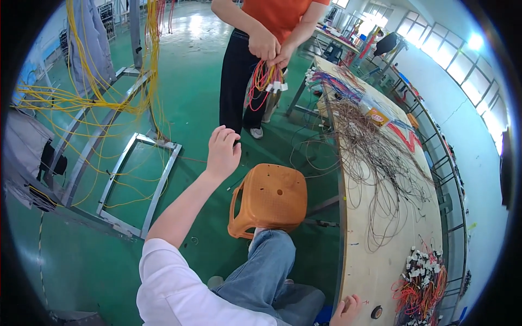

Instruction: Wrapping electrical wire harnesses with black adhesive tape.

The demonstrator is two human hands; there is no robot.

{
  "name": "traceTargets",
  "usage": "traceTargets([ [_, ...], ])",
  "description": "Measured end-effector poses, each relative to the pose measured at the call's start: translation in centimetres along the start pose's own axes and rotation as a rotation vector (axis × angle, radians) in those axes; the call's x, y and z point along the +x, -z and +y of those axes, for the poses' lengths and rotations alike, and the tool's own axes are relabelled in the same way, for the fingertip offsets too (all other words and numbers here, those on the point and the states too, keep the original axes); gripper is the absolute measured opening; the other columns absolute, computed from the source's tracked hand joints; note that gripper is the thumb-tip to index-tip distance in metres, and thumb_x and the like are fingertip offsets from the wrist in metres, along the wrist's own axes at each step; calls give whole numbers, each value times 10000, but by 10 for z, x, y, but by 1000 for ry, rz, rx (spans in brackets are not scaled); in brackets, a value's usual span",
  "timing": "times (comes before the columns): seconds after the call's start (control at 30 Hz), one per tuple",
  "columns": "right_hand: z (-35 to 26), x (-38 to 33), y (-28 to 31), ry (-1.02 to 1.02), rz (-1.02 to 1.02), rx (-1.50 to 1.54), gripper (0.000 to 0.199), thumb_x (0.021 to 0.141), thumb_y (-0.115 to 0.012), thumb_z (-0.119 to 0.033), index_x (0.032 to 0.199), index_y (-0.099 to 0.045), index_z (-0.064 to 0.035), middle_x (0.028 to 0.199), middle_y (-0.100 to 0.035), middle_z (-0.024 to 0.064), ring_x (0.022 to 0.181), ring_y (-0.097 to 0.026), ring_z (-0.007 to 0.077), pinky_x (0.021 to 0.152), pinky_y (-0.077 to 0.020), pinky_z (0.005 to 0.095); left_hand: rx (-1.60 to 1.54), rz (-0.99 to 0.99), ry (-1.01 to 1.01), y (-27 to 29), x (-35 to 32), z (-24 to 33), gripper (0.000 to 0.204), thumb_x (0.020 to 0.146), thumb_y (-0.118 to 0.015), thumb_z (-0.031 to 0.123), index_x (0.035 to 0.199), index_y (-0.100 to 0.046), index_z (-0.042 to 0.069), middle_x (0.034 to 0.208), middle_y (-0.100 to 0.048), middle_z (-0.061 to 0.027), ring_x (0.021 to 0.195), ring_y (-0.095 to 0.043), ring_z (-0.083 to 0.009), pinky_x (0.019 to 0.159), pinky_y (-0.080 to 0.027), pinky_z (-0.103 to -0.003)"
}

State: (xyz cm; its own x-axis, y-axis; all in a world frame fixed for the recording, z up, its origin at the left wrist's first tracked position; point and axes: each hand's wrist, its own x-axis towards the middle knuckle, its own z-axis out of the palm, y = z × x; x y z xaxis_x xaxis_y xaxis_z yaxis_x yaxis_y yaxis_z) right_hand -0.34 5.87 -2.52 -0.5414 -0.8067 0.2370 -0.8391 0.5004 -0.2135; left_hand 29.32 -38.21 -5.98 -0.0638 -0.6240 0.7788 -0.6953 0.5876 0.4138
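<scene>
- The wire bundle (pixel 265 81): red, orange and yellow wires ending in small white plugs, hanging in loose loops from a co-worker's two hands, above the green floor.
- The orange plastic stool (pixel 270 199): upright on the floor, beside the workbench, seat bare.

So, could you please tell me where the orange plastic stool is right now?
The orange plastic stool stands on the green floor mid-frame in the head view, just left of the long workbench, right of the raised left hand.

stool (pixel 270 199): glossy orange plastic | floor (pixel 201 108): shiny green coating | workbench (pixel 375 271): matt pale wood | frame (pixel 136 190): bare metal
</scene>
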Motion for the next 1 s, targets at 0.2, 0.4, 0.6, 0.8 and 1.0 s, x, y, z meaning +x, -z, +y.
traceTargets([
  [0.2, 1, 1, 1, 17, -19, -4, 241, 831, -510, -180, 971, -548, 12, 1050, -521, 212, 953, -483, 375, 833, -378, 436, -9, 0, 15, -4, 1, 0, 202, 676, -619, 19, 864, -552, 46, 977, -536, -98, 1056, -455, -321, 904, -378, -410],
  [0.4, -3, 4, 3, 12, -11, 8, 249, 835, -503, -190, 963, -545, 19, 1059, -517, 210, 959, -477, 381, 838, -372, 444, -6, 5, -10, -7, -3, -3, 205, 665, -622, 25, 856, -550, 42, 942, -523, -97, 1028, -463, -314, 878, -383, -410],
  [0.6, 1, 1, -3, 36, 6, -14, 237, 832, -505, -172, 964, -546, 21, 1065, -514, 219, 949, -477, 382, 829, -373, 438, -9, 5, 9, -4, -5, -7, 202, 665, -619, 24, 853, -550, 40, 945, -525, -98, 1031, -462, -316, 882, -382, -410],
  [0.8, 2, 1, -3, 34, 15, -11, 235, 833, -505, -168, 958, -544, 27, 1050, -518, 225, 933, -479, 377, 815, -373, 436, 1, 5, -22, -2, 11, -2, 217, 668, -621, 30, 871, -545, 48, 959, -520, -96, 1043, -456, -313, 887, -377, -411],
  [1.0, -6, 3, 5, 42, -12, -26, 220, 830, -505, -168, 932, -555, 20, 1035, -531, 223, 934, -480, 379, 814, -374, 438, 13, 79, -104, -3, 45, 13, 215, 689, -615, 47, 889, -537, 63, 982, -503, -89, 1079, -440, -304, 896, -368, -413],
])
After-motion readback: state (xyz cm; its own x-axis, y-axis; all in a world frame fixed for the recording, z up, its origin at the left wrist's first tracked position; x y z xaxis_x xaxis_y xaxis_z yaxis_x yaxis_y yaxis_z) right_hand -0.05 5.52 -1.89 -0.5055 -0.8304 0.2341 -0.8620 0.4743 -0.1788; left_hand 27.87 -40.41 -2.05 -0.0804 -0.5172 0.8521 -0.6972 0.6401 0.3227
